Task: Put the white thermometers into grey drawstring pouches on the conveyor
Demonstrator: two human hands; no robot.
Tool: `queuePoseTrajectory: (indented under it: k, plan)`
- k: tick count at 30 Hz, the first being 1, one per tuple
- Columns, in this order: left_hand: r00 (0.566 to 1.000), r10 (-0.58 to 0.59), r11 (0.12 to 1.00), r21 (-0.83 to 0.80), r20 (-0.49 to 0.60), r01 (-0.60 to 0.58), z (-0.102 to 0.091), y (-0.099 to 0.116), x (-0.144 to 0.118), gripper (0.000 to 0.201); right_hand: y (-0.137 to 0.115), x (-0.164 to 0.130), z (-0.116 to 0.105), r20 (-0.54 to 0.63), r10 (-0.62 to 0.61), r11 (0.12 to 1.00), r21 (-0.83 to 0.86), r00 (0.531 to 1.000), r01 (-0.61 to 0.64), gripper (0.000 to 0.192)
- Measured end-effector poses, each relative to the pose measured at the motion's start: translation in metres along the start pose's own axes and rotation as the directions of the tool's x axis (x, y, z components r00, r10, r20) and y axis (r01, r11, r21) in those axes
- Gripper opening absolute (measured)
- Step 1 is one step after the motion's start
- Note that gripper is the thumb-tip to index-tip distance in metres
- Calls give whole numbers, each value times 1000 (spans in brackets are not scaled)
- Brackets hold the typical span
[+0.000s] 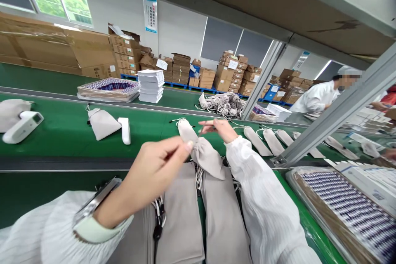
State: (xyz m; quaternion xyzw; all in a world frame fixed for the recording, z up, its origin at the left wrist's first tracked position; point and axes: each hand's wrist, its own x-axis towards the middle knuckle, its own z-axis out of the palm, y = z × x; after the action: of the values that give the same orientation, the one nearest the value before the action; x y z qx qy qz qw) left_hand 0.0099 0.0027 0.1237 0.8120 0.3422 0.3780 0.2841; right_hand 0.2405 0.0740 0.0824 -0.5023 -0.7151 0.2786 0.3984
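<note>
My left hand (161, 169) is closed, thumb and fingers pinching the gathered neck of a grey drawstring pouch (210, 160). The pouch's body hangs toward the right over stacks of flat grey pouches (182, 214) just below. My right hand (223, 128) reaches in beyond it, fingers stretched to the left and partly hidden, with nothing I can make out in them. Near its fingertips, another grey pouch (186, 128) with white cords lies on the green conveyor belt (151, 126). White cords with black toggles show between the stacks.
Left on the belt are a pouch (103, 123) and white handheld devices (23, 127). Several pouches (257, 141) line the belt at right. A tray of batteries (349, 206) stands near right, beside a slanted metal post (334, 109). Behind are white booklets (151, 86) and a co-worker (318, 95).
</note>
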Motion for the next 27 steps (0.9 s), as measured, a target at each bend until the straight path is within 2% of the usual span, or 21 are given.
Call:
queuePoseTrajectory:
  k: [1,3,4,5,6,7,8,9,10,11,13,15,16,17,20,21,22,23,25,26,27]
  plan:
    - [997,-53,998,-28,-60,51,-1,-2,3,33,-5,-1,7,186,-44,997,66,982,33,65]
    - [987,-120,991,-66,-106,113,-1,-7,8,32,-19,-3,21,502,-102,994,87,859,68,87]
    - [987,-127,990,-67,-95,121,-2,-9,10,32,-25,-4,27,576,-95,995,31,812,95,90]
    - [990,-120,992,-52,-71,116,-1,-11,11,32,-31,-4,29,595,-86,991,-29,799,128,85]
    - [994,-107,994,-18,-35,106,-1,-13,12,32,-36,-3,29,563,-88,985,-76,822,157,76]
    - [995,-95,995,33,14,95,0,-15,12,32,-37,-2,25,477,-101,979,-110,873,174,67]
    - [993,-90,992,94,83,82,2,-18,11,32,-36,0,18,338,-111,975,-147,935,169,61]
    - [982,-89,985,158,165,63,5,-22,11,31,-31,3,8,147,-97,972,-198,984,125,56]
    - [964,-93,974,225,248,36,9,-28,9,29,-24,5,-2,-63,-43,965,-261,997,25,55]
    - [941,-97,957,289,325,-2,14,-35,8,26,-13,6,-12,-253,55,936,-324,966,-138,57]
    - [893,-95,906,411,440,-106,25,-52,5,19,12,7,-27,-498,284,773,-387,819,-503,64]
    - [864,-104,845,502,492,-185,35,-67,2,17,40,4,-31,-573,453,577,-395,683,-715,68]
    - [858,-110,824,529,502,-204,39,-72,1,16,51,2,-29,-570,505,519,-400,649,-755,70]
    - [857,-111,812,543,503,-214,41,-76,-1,15,61,0,-25,-558,535,491,-406,634,-771,71]
    - [882,-103,779,589,459,-216,42,-75,-3,12,70,0,-13,-531,556,459,-445,640,-769,71]
    - [891,-100,763,609,443,-217,43,-72,-3,13,65,3,-9,-519,534,471,-473,667,-745,69]
    - [899,-100,747,629,426,-215,43,-68,-4,14,56,6,-5,-486,498,506,-509,718,-696,66]
    - [906,-107,731,649,410,-208,44,-64,-4,17,44,11,0,-416,453,568,-548,789,-615,62]
    - [911,-134,708,681,389,-187,48,-58,-5,24,14,22,18,-123,342,733,-586,932,-346,54]
    - [911,-150,701,691,383,-175,50,-56,-5,27,-2,30,31,64,270,805,-562,961,-188,51]
    - [911,-157,701,693,381,-169,51,-55,-6,30,-16,38,48,244,203,853,-519,948,-49,49]
